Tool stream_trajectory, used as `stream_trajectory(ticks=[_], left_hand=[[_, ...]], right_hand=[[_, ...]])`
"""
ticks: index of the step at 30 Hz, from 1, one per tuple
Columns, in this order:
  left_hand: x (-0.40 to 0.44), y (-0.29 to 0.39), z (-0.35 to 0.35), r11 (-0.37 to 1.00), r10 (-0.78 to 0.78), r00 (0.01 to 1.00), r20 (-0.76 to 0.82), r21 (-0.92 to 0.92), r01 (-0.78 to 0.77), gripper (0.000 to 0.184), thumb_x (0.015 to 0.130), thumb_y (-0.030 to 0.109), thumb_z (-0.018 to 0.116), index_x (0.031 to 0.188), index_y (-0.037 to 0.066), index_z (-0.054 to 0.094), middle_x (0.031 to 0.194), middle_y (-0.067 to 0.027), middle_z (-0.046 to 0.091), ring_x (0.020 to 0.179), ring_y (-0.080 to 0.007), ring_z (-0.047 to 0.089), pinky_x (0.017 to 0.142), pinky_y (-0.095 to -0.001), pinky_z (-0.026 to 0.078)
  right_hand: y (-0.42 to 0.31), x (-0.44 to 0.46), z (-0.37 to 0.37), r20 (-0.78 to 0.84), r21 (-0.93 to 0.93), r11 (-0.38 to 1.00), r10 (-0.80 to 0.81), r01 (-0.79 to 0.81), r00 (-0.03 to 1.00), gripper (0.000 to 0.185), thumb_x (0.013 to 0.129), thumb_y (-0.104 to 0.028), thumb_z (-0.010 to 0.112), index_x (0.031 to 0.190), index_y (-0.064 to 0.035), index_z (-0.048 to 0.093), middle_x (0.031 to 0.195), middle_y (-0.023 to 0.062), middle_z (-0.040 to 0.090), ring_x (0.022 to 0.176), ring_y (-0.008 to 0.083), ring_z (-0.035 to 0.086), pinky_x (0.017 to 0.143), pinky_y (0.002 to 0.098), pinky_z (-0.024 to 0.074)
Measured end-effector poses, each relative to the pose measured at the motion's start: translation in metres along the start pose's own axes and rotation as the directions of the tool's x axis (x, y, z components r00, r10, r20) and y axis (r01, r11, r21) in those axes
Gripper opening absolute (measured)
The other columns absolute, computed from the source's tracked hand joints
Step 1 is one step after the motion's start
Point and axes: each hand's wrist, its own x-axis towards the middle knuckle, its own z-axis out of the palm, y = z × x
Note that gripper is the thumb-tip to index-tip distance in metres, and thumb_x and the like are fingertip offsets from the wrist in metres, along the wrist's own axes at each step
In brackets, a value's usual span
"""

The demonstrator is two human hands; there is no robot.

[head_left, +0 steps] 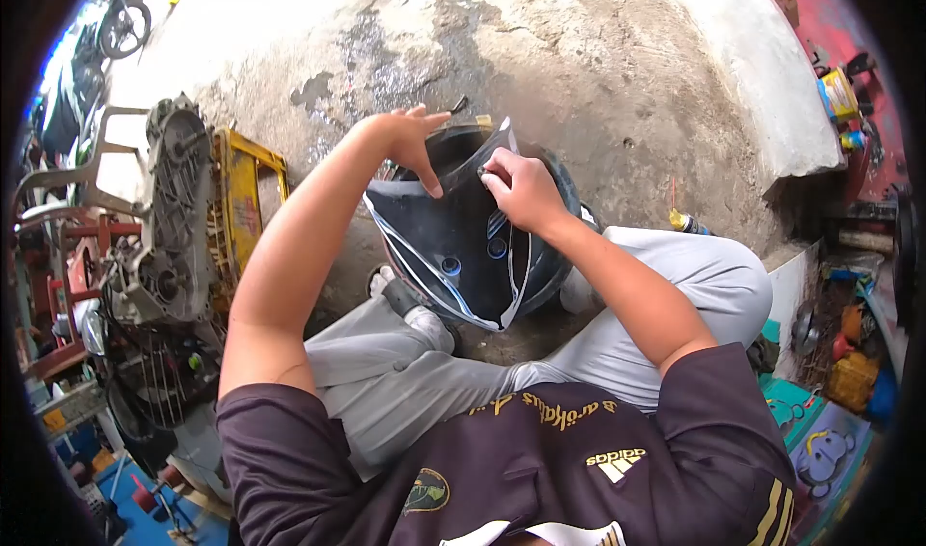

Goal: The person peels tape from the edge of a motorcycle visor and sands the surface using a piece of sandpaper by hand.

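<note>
Panel (420, 223) on centre stage, glossy and black with white stripes (392, 237) down its sides, standing between your folded legs, its narrow end towards you. Around and behind it curves a dark round body (552, 286), tub or tyre, hard to tell which from here.

Now to your hands! Your left hand (413, 144) arches over the top left edge, fingers spread and well apart from the thumb, which points down at the panel's lip; whether it touches, I can't tell. Your right hand (523, 187) has thumb and fingertips drawn together at the top right, beside an upright shiny strip (506, 138). What that pinch is clamped on, if anything, the fingers hide.

So, the step in hand looks like fine finger work along the upper edge: right hand on the detail, left close by for steadying. As I read it, the next move calls for a firm left hold on that lip and a small, controlled motion from the right, easy on the strip, with the panel kept from tipping.
</note>
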Motion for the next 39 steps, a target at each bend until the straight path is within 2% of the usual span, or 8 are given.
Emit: stream_trajectory(ticks=[5,9,14,18,24,27,29,39], left_hand=[[-0.001,-0.011,0.012,0.999,-0.025,0.999,-0.027,-0.034,0.024,0.155,0.048,0.065,0.100,0.173,0.026,0.017,0.177,-0.0236,0.016,0.162,-0.0446,0.021,0.129,-0.0545,0.030],[0.003,-0.009,0.013,0.998,-0.044,0.998,-0.053,-0.037,0.042,0.154,0.048,0.065,0.099,0.173,0.026,0.018,0.177,-0.0243,0.016,0.162,-0.0454,0.020,0.129,-0.0546,0.030],[-0.001,0.001,0.000,0.996,-0.087,0.996,-0.005,0.019,0.087,0.157,0.044,0.065,0.101,0.173,0.027,0.020,0.177,-0.0211,0.018,0.162,-0.0433,0.022,0.128,-0.0550,0.032],[0.010,0.001,0.001,0.993,-0.113,0.993,0.026,0.044,0.111,0.158,0.042,0.067,0.101,0.173,0.028,0.021,0.178,-0.0190,0.019,0.160,-0.0425,0.028,0.127,-0.0548,0.034],[0.010,-0.010,0.010,0.989,-0.145,0.989,0.025,0.008,0.145,0.159,0.042,0.074,0.098,0.173,0.028,0.020,0.177,-0.0196,0.019,0.156,-0.0438,0.037,0.124,-0.0541,0.039],[0.007,-0.018,0.013,0.990,-0.129,0.991,0.044,-0.053,0.131,0.159,0.049,0.081,0.094,0.174,0.028,0.009,0.170,-0.0119,0.042,0.153,-0.0384,0.045,0.124,-0.0643,0.029],[0.007,-0.020,0.015,0.982,-0.148,0.984,0.098,-0.103,0.157,0.162,0.045,0.080,0.095,0.174,0.027,0.013,0.178,-0.0198,0.016,0.159,-0.0429,0.030,0.127,-0.0536,0.034],[0.012,-0.031,0.033,0.972,-0.084,0.992,0.093,-0.211,0.102,0.168,0.045,0.085,0.091,0.174,0.022,0.005,0.178,-0.0240,0.011,0.161,-0.0426,0.027,0.128,-0.0540,0.031]], right_hand=[[-0.012,-0.024,0.011,0.188,-0.111,0.902,-0.394,0.418,0.900,0.009,0.094,-0.010,0.072,0.098,-0.0014,0.071,0.091,0.0171,0.070,0.087,0.0396,0.069,0.075,0.0444,0.0545],[-0.007,-0.004,0.005,0.064,-0.150,0.912,-0.377,0.382,0.924,0.007,0.094,-0.011,0.070,0.098,-0.0048,0.069,0.090,0.0157,0.067,0.089,0.0371,0.068,0.078,0.0486,0.0549],[-0.014,-0.027,0.005,0.341,-0.153,0.854,-0.427,0.497,0.838,0.008,0.093,-0.009,0.069,0.100,-0.0054,0.070,0.088,0.0150,0.065,0.090,0.0369,0.068,0.078,0.0479,0.0558],[-0.024,-0.012,0.009,0.254,-0.239,0.801,-0.494,0.549,0.831,0.008,0.094,-0.010,0.069,0.101,-0.0054,0.071,0.088,0.0153,0.065,0.092,0.0367,0.068,0.078,0.0478,0.0562],[-0.025,-0.009,0.018,0.121,-0.146,0.925,-0.336,0.352,0.934,0.011,0.096,-0.009,0.069,0.102,-0.0003,0.070,0.094,0.0180,0.069,0.089,0.0404,0.069,0.078,0.0476,0.0556],[-0.023,-0.045,0.024,0.098,-0.160,0.909,-0.373,0.384,0.923,0.011,0.095,-0.006,0.069,0.103,0.0007,0.070,0.093,0.0188,0.070,0.090,0.0407,0.070,0.078,0.0477,0.0557],[-0.027,-0.052,0.030,0.058,-0.140,0.924,-0.350,0.355,0.935,0.009,0.096,-0.004,0.067,0.103,0.0010,0.069,0.094,0.0197,0.070,0.091,0.0409,0.070,0.079,0.0471,0.0557],[-0.051,0.008,0.048,-0.059,-0.192,0.980,-0.054,0.042,0.997,0.013,0.098,-0.015,0.066,0.097,-0.0020,0.071,0.094,0.0242,0.074,0.088,0.0458,0.072,0.075,0.0529,0.0562]])
